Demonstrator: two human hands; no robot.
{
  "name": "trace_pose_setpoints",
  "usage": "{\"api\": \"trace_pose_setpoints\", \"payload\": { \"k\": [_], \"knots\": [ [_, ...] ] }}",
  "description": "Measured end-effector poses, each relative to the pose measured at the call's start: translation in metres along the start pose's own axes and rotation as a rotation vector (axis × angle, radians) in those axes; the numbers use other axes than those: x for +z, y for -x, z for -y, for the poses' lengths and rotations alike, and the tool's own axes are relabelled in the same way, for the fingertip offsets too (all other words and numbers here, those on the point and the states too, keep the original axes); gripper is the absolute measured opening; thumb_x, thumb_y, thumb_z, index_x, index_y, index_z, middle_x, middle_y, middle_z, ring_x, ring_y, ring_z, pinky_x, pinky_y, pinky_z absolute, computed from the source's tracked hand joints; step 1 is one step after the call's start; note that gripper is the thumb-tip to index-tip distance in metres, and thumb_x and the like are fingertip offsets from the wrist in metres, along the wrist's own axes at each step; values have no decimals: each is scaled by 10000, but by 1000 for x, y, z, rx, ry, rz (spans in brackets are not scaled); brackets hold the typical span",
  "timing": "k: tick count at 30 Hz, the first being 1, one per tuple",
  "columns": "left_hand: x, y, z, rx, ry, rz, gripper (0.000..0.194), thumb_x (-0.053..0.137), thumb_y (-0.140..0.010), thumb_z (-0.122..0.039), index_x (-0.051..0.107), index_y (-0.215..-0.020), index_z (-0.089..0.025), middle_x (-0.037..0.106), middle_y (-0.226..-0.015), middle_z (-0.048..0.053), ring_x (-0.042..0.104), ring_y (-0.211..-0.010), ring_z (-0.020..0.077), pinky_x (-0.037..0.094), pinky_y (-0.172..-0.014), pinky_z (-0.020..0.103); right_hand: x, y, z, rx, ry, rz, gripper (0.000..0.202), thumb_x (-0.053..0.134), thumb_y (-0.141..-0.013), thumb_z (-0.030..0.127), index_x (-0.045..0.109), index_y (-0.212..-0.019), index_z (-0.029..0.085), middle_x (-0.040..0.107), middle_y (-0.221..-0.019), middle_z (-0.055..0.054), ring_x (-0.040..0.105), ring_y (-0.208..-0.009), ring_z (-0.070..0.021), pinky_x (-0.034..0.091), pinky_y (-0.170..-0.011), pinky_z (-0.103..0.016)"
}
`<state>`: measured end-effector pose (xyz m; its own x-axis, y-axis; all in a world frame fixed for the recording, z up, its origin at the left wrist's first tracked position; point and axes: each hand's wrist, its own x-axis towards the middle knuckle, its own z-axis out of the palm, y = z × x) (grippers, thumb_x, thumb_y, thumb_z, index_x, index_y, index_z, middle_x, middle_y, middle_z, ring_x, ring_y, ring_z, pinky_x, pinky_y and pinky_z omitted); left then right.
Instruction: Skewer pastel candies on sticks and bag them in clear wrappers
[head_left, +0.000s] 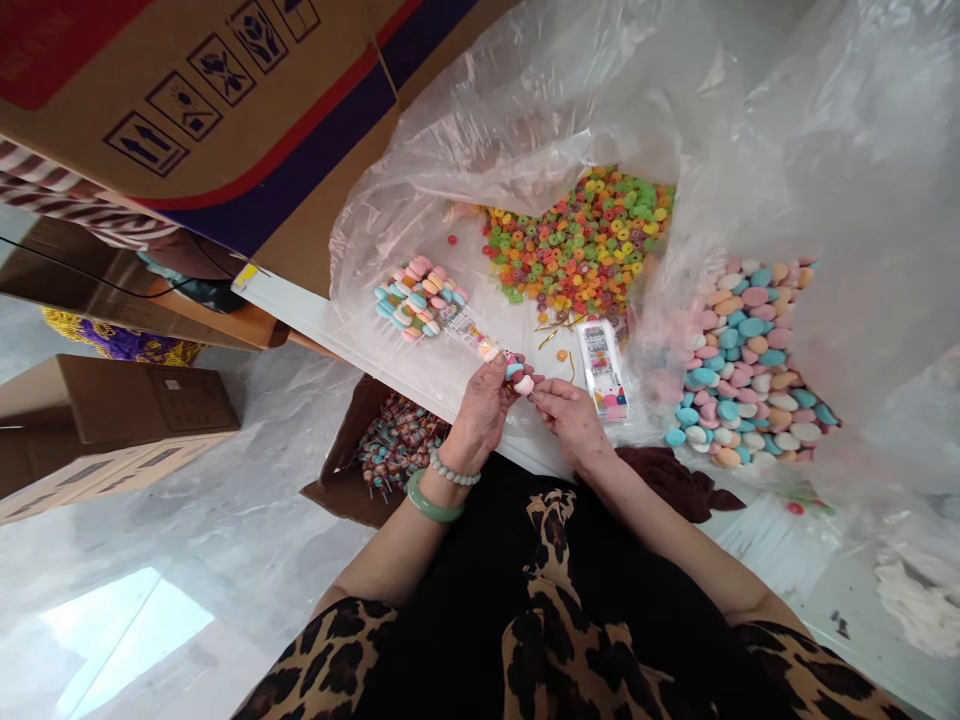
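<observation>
My left hand [482, 405], with a beaded bracelet and a green bangle at the wrist, is closed around a small bagged candy skewer [514, 370] of pink, blue and white pieces. At the skewer's lower end, my right hand [566, 412] pinches the tip with thumb and forefinger; what exactly it grips is too small to tell. A pile of finished-looking candy skewers [420, 298] lies just beyond on the white table. Right of my hands is a stack of printed clear bags [602, 370], with gold twist ties [551, 335] beside it.
Colourful ring candies [585, 240] and pastel candies [742, 365] lie in plastic sheeting [465, 130]. A big carton [225, 110] stands at the upper left. Below the table edge is a box of wrapped candies [397, 445]. Brown cloth [671, 480] lies right of me.
</observation>
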<state>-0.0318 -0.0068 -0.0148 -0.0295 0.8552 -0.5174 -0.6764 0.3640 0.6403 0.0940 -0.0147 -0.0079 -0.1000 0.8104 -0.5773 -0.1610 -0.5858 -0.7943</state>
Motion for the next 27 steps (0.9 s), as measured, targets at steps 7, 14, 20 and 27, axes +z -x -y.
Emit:
{"api": "trace_pose_setpoints", "payload": {
  "k": [7,14,20,27],
  "knots": [
    [-6,4,-2,6,-153,-81,440,650,-804,-579,633,-943,-162,704,-886,70,684,-716,158,557,-700,309,-1,-3,3,15,-10,-38,250,712,-585,408,631,-689,196,422,-495,65,285,-451,-74,158,-431,-228],
    [-9,6,-10,253,-359,-237,269,736,-738,-410,616,-718,-171,562,-563,-30,539,-495,93,465,-479,209,-1,-3,2,-10,7,-17,229,703,-599,404,630,-669,198,423,-492,62,313,-460,-78,179,-438,-227],
    [-7,1,-12,193,-357,-266,232,727,-732,-358,619,-670,-162,558,-552,-25,477,-463,78,378,-436,203,-5,-5,-9,-130,132,0,195,665,-697,408,629,-693,217,431,-518,65,349,-491,-99,263,-479,-248],
    [-6,-6,-6,243,-373,-287,123,660,-727,-245,608,-649,-166,543,-541,-34,445,-480,72,333,-463,208,-7,-5,-10,-164,186,13,188,647,-741,404,621,-702,222,413,-524,67,350,-494,-102,278,-492,-253]
  ]
}}
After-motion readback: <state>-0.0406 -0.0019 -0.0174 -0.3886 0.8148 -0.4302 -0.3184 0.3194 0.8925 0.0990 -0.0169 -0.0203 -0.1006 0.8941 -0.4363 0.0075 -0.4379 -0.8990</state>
